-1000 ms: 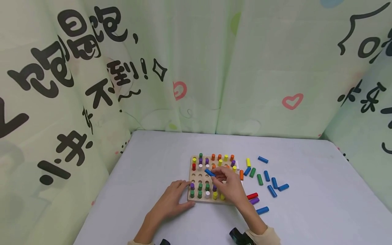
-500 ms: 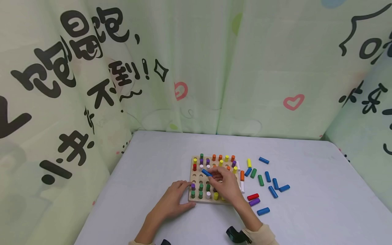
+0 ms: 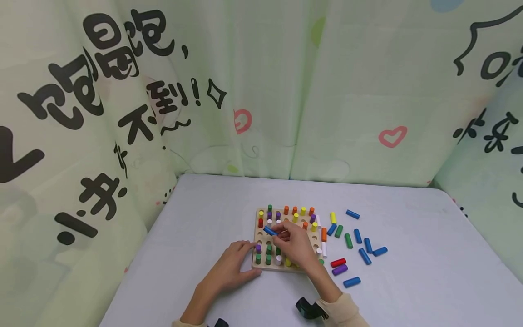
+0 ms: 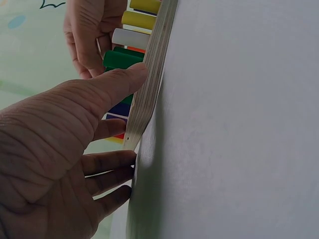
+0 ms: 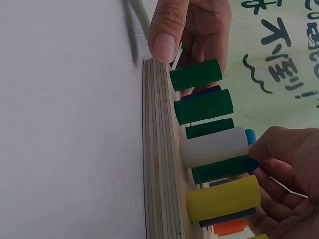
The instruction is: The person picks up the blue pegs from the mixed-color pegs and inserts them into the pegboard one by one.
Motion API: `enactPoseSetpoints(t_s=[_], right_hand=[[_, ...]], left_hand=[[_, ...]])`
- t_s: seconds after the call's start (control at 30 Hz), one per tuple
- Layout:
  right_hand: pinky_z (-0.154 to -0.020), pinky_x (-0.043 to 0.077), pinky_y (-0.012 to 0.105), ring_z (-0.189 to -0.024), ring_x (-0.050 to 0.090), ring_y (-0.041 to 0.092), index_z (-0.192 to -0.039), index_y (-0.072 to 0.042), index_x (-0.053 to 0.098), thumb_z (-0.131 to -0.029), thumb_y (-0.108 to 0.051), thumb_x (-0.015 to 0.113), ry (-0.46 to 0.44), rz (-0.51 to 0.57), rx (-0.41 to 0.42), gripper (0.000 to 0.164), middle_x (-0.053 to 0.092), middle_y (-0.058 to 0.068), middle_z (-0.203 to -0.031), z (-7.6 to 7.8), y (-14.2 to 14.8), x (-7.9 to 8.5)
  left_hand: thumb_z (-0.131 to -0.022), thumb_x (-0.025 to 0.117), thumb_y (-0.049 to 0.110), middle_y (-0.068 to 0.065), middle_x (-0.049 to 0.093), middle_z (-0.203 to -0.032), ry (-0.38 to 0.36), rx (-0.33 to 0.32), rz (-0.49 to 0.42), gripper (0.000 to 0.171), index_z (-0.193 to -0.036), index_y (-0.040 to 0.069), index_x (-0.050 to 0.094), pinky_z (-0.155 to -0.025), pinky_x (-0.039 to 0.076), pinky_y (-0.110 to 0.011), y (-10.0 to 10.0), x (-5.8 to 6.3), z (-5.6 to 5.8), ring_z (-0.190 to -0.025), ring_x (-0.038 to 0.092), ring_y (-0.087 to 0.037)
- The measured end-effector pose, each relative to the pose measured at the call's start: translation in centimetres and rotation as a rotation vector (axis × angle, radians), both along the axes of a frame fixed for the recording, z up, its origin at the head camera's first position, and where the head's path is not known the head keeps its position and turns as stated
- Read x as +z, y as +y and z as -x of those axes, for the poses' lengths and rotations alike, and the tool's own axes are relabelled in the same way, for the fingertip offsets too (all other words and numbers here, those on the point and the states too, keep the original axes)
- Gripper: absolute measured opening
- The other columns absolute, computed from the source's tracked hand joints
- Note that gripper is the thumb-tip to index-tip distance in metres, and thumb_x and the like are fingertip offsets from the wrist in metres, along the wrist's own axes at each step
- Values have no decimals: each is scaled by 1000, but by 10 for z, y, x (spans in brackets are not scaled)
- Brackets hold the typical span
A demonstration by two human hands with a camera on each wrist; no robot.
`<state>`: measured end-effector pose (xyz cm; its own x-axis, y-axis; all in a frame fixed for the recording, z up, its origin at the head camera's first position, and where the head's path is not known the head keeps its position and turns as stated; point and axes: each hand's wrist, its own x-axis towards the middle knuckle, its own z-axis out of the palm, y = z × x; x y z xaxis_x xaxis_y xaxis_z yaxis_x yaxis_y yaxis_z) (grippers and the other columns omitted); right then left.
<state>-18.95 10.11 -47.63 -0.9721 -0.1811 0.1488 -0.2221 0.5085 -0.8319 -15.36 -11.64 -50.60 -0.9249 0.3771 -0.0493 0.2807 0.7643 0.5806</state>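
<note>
A wooden pegboard (image 3: 282,269) lies on the table, its holes partly filled with coloured pegs. My right hand (image 3: 296,245) pinches a blue peg (image 3: 269,230) between thumb and fingers, tilted above the bare holes at the board's left middle. In the right wrist view, that peg's blue end shows behind a standing white peg (image 5: 214,147). My left hand (image 3: 230,263) rests at the near left corner, thumb along the front edge and fingers extended beside the left edge. The left thumb (image 4: 124,79) touches the board's layered side in the left wrist view.
Right of the board lie loose pegs: several blue pegs, green pegs, a yellow peg (image 3: 333,218), a red peg (image 3: 338,262) and a purple peg (image 3: 340,270). White and orange pegs lie close by its right edge. A printed curtain (image 3: 343,91) surrounds the white table (image 3: 408,290).
My right hand has moved a little left over the board, carrying the blue peg, and uncovering part of its right side. The left hand has stayed at the corner.
</note>
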Motion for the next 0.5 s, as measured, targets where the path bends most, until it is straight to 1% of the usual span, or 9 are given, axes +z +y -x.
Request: enactPoseSetpoints(t_s=[0.13, 0.33, 0.5], right_hand=[[-81, 58, 29, -85, 65, 14, -106, -8, 71, -92, -3, 74, -2, -6, 0, 16, 68, 2, -95, 2, -3, 0], [-77, 56, 24, -81, 62, 13, -103, -7, 72, -91, -2, 74, -2, -5, -4, 13, 68, 1, -94, 5, -8, 0], [-74, 53, 21, -80, 59, 13, -104, -6, 73, -92, -3, 74, 7, -43, 6, 13, 66, 1, -94, 9, -12, -2]], left_hand=[[-90, 75, 52, -15, 52, -146, 9, -2, 5, 73, -149, 17, 50, -109, 41, -55, 0, 1, 0, -136, 48, -35], [-90, 75, 51, -15, 52, -146, 6, -4, 0, 72, -149, 16, 51, -109, 42, -55, -1, 2, 0, -136, 48, -35], [-90, 74, 51, -14, 52, -146, 5, -7, -9, 72, -148, 15, 51, -110, 42, -54, -1, 2, -1, -136, 48, -34]])
